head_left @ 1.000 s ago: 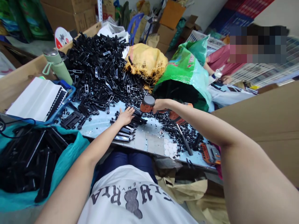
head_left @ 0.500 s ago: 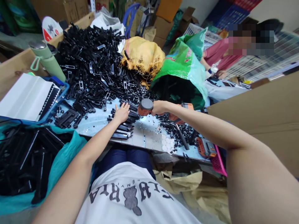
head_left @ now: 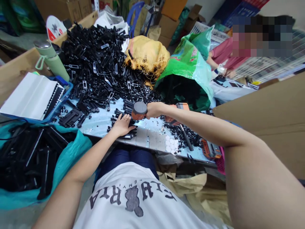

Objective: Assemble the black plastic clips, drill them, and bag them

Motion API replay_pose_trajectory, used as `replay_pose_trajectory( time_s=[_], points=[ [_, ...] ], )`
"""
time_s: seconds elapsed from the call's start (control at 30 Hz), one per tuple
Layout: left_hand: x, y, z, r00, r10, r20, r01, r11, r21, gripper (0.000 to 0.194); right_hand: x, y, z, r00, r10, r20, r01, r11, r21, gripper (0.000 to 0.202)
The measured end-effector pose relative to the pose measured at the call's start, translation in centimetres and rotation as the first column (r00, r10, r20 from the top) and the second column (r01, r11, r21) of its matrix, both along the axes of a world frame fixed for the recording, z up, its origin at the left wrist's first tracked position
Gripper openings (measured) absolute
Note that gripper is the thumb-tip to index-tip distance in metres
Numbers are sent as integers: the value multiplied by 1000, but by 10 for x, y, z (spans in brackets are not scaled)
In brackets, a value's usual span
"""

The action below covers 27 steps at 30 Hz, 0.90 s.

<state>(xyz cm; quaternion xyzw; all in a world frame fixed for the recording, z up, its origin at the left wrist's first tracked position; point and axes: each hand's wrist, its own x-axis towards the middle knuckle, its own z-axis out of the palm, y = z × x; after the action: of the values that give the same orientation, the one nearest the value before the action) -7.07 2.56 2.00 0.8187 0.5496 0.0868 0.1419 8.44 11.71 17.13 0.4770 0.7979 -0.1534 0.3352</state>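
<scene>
power tool (head_left: 140,111) partly hidden by right grip (head_left: 154,110); teal bag (head_left: 71,163) cut at left; co-worker's head (head_left: 262,36) pixelated

Left hand (head_left: 122,125) on black bars (head_left: 118,112); right hand (head_left: 154,110) gripping orange power tool (head_left: 139,111).

There is one drill (head_left: 140,111) at centre, one bottle (head_left: 54,62) at ten o'clock, one yellow sack (head_left: 149,54) at twelve, one green bag (head_left: 186,68) at one; black parts (head_left: 91,57) defy counting.

The left hand (head_left: 122,125) has moved nearer the table edge (head_left: 152,148), the orange driver (head_left: 139,110) farther left.
</scene>
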Motion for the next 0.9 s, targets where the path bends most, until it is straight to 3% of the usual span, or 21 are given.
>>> replay_pose_trajectory(
  time_s=[0.13, 0.3, 0.43, 0.57, 0.77, 0.9],
  points=[
    [0, -7, -3, 1000, 2, 14, -2, 1000, 4, 75, -10, -8, -1, 998, 42, 40, -41, 999, -9, 26],
    [0, -35, -9, 998, -63, -16, 63, 998, 8, 90, -10, -34, 10, 984, 157, 85, -170, 967, 187, 30],
    [3, -54, -18, 996, 1, -91, 6, 996, 84, 78, -8, -44, 8, 981, 176, 85, -187, 973, 133, 31],
    [5, -53, -24, 994, 27, -108, -15, 994, 109, 77, -15, -46, 2, 979, 178, 101, -187, 979, 83, 33],
    [3, -54, -20, 998, 8, -69, 2, 989, 146, 68, -18, -66, 9, 970, 230, 81, -241, 956, 168, 34],
    [2, -56, -18, 999, 4, -41, 3, 987, 163, 61, -15, -81, 16, 968, 238, 78, -247, 960, 132, 33]
  ],
)
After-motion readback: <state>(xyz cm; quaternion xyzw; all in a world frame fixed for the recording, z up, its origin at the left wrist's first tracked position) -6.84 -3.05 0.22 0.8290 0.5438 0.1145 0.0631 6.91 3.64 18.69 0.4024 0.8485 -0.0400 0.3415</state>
